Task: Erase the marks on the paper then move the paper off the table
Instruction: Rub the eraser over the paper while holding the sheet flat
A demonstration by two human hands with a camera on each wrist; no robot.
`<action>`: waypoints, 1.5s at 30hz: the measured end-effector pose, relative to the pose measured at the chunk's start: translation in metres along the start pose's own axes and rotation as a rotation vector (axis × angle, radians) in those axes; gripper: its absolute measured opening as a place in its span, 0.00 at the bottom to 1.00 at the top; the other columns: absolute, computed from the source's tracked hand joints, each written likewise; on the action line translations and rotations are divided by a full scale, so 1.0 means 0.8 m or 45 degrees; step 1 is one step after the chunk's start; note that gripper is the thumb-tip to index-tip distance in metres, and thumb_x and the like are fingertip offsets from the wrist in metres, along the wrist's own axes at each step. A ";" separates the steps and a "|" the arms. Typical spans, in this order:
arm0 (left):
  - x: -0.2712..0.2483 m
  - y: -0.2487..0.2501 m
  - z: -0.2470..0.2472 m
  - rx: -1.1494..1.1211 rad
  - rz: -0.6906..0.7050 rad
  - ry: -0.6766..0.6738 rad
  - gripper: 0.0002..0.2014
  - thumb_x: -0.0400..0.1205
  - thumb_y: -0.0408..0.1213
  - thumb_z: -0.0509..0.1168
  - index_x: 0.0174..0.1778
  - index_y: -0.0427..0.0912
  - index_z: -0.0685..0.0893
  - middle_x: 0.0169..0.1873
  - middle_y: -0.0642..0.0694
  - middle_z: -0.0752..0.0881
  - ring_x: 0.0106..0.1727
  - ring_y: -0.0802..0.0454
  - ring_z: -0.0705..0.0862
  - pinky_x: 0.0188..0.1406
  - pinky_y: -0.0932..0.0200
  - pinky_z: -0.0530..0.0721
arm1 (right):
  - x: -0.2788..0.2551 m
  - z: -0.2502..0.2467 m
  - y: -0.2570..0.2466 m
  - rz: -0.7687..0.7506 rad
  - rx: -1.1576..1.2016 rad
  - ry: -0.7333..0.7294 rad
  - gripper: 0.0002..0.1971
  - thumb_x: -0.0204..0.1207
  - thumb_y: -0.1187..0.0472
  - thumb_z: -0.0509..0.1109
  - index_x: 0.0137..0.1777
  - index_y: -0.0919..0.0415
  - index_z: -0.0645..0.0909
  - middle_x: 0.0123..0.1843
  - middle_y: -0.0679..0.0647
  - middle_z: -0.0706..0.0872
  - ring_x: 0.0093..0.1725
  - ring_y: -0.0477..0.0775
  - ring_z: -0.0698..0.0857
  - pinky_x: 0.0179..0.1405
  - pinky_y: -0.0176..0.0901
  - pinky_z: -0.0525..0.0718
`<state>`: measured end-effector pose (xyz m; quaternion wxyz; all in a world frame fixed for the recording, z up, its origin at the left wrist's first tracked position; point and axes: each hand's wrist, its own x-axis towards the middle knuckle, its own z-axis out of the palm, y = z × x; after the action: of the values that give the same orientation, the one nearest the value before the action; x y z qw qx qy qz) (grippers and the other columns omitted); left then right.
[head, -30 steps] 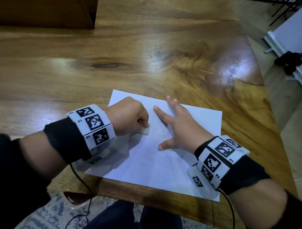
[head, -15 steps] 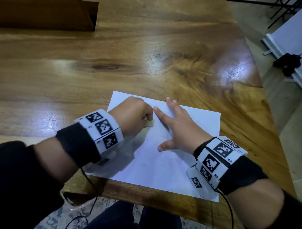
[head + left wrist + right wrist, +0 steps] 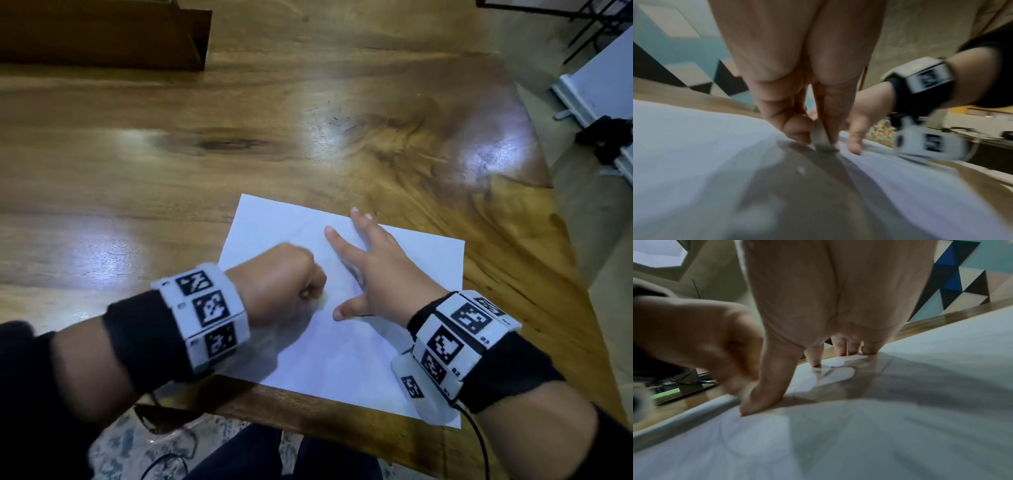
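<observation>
A white sheet of paper (image 3: 349, 346) lies on the wooden table (image 3: 171, 171) near its front edge. My left hand (image 3: 291, 284) is curled in a fist over the paper's left part and pinches a small white eraser (image 3: 821, 138), whose tip touches the sheet. My right hand (image 3: 373, 270) lies flat on the paper with fingers spread, its fingertips (image 3: 868, 348) and thumb pressing the sheet down. A faint pencil mark (image 3: 352, 270) shows beside the right palm. In the right wrist view the left hand (image 3: 705, 340) is blurred, close to the right thumb.
A dark wooden box (image 3: 102, 34) stands at the table's far left. The table's right edge (image 3: 561, 219) slants down past the paper. A white board frame (image 3: 596, 85) and black cables are on the floor at right. My knees (image 3: 281, 452) are below the front edge.
My left hand with the eraser has slid back toward me along the paper, after moving away half a second earlier. The right hand stays pressed on the sheet.
</observation>
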<state>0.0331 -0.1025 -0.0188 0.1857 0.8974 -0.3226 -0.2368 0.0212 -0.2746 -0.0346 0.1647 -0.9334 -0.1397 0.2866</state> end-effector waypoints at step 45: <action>-0.004 -0.016 0.002 -0.004 0.005 0.104 0.06 0.76 0.37 0.63 0.39 0.40 0.84 0.36 0.44 0.77 0.40 0.45 0.77 0.39 0.60 0.70 | -0.004 -0.007 -0.008 0.058 -0.059 -0.050 0.61 0.63 0.42 0.79 0.83 0.48 0.36 0.83 0.53 0.27 0.82 0.53 0.30 0.78 0.41 0.40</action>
<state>0.0364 -0.0911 -0.0256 0.2008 0.9054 -0.3162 -0.2001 0.0209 -0.2715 -0.0264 0.1336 -0.9341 -0.1282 0.3054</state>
